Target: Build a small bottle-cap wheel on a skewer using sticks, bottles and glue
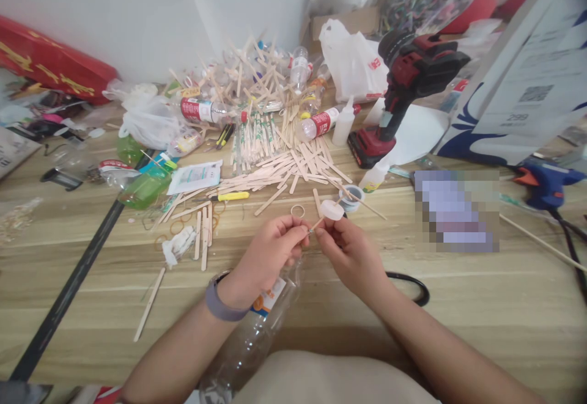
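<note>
My left hand (279,242) and my right hand (352,251) are close together over the table, thumbs and fingers pinched. A thin wooden stick (317,224) runs between them. My right fingers close around this stick, and a round white plastic cap (332,210) sits by them on its far side. Something small and shiny, too small to name, is pinched at the stick's tip by my left fingers. Beneath my left forearm lies a large transparent plastic bottle (250,349) with an orange and blue label. A rubber band (298,211) lies just beyond my left hand.
Loose craft sticks (293,165) and bottles pile up ahead. A yellow cutter (233,196) and a tape roll (353,198) lie nearer. On the right are a cordless drill (389,107), a blurred-out phone-like slab (456,211) and a blue glue gun (548,184). A dark strip (76,285) crosses the left side.
</note>
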The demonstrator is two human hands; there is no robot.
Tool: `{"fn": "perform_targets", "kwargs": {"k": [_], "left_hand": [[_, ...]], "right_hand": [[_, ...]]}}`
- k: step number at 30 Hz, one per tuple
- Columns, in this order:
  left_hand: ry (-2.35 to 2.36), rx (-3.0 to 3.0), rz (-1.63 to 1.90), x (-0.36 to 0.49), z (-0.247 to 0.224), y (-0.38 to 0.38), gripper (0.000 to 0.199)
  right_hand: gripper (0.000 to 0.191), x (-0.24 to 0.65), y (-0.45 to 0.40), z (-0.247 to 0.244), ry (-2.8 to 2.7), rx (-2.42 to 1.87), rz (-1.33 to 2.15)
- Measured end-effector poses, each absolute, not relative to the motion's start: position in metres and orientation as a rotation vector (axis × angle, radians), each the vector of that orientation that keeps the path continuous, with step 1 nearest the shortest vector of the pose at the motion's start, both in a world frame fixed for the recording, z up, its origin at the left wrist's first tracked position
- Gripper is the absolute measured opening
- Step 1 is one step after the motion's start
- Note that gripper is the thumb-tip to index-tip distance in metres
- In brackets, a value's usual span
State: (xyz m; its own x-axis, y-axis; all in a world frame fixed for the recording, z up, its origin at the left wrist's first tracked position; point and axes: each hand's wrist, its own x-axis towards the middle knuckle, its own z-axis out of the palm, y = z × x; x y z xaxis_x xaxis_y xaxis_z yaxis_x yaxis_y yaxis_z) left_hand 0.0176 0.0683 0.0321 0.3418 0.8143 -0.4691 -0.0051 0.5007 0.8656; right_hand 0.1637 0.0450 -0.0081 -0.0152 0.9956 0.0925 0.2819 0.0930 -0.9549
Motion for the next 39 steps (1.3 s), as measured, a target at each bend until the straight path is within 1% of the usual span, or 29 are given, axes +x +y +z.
{"fn": "perform_targets", "kwargs": {"k": [8,22,24,29,39], "left_hand": [[1.051,0.913,0.672,0.017,0.03,0.07,0.023],[1.1,0.98,0.725,0.016,0.026,0.07,0.024],[1.108,0.974,0.738,0.016,0.025,0.07,0.024],[1.113,0.979,0.737,0.018,0.023,0.07,0.022],[1.151,1.016,0.753,0.019,0.022,0.067,0.018]], "right_hand": [[0.016,0.164,0.045,-0.012,-1.43,-1.366,0.971],[0.018,0.161,0.045,-0.008,-1.286,-1.284,1.088],[0.02,0.161,0.045,-0.006,-1.245,-1.256,1.126],[0.025,0.162,0.047,-0.002,-1.037,-1.193,1.352],[0.027,0.162,0.048,-0.005,-0.96,-1.203,1.436]]}}
